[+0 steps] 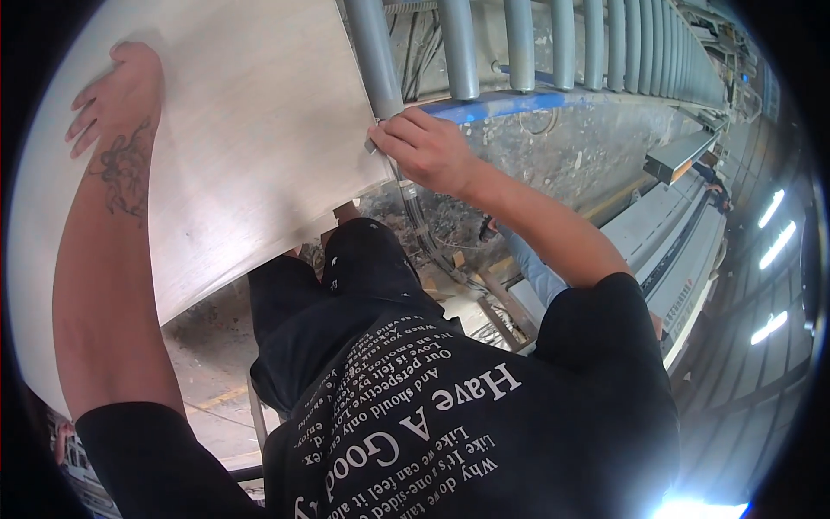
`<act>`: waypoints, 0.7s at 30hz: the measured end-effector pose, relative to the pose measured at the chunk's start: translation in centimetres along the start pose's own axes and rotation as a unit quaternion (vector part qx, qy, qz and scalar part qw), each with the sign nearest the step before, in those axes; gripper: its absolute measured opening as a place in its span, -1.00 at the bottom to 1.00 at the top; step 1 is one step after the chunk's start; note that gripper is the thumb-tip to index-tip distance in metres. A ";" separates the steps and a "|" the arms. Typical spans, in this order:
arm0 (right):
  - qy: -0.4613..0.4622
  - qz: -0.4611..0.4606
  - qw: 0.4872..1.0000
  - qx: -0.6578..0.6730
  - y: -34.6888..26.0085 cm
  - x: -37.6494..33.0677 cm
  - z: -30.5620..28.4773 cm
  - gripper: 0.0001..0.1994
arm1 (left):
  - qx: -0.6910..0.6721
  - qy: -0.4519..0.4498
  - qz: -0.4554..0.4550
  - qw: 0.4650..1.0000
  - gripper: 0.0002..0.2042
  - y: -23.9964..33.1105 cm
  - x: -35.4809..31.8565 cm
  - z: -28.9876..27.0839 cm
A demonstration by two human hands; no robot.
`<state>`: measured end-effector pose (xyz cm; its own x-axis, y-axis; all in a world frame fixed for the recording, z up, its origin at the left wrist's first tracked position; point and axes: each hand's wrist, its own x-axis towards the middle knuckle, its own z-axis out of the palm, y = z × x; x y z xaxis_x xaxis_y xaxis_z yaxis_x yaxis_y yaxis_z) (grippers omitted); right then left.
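A large pale, smooth panel (pixel 259 112) spreads in front of me and fills the left side of the view. Flat on its far left part lies my left hand (pixel 117 99), fingers apart and holding nothing. At the panel's right edge, near its corner, my right hand (pixel 424 154) is closed in a pinch. A small grey flat-sided piece (pixel 372 145) pokes out from those fingertips against the edge; most of it is hidden, so its kind cannot be made out.
Grey conveyor rollers (pixel 519 43) run off to the right beyond the panel, along a blue rail (pixel 501 105). Long grey metal profiles (pixel 666 225) are at the right, near another person's blue-clad leg (pixel 529 264). Cables (pixel 424 229) hang below the panel's corner.
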<state>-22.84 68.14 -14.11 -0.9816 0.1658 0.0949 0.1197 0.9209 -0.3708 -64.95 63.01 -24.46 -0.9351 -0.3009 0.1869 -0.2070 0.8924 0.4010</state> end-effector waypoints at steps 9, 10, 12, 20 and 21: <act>-0.035 -0.001 0.999 0.012 -1.6 -2.2 -0.2 -0.58 | 0.054 0.085 0.031 0.994 -0.06 -2.4 1.8 0.6; -0.040 0.008 0.999 0.010 -1.8 -2.6 -0.3 -0.58 | 0.056 0.085 0.028 0.994 -0.06 -2.6 1.6 0.6; -0.046 0.012 0.999 0.014 -2.1 -3.3 -0.4 -0.57 | 0.060 0.084 0.024 0.994 -0.06 -2.1 0.7 0.2; -0.041 0.016 0.999 0.031 -2.8 -4.4 -0.2 -0.53 | 0.090 0.101 0.004 0.991 -0.08 -2.6 1.6 0.7; -0.040 0.016 0.999 0.029 -2.9 -4.4 -0.2 -0.53 | 0.093 0.103 0.002 0.990 -0.09 -2.6 1.7 0.8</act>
<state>-18.84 64.83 -13.28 -0.9865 0.1633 0.0087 0.1441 0.8933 -0.4257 -66.24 60.46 -25.94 -0.8615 -0.3424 0.3750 -0.2711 0.9345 0.2305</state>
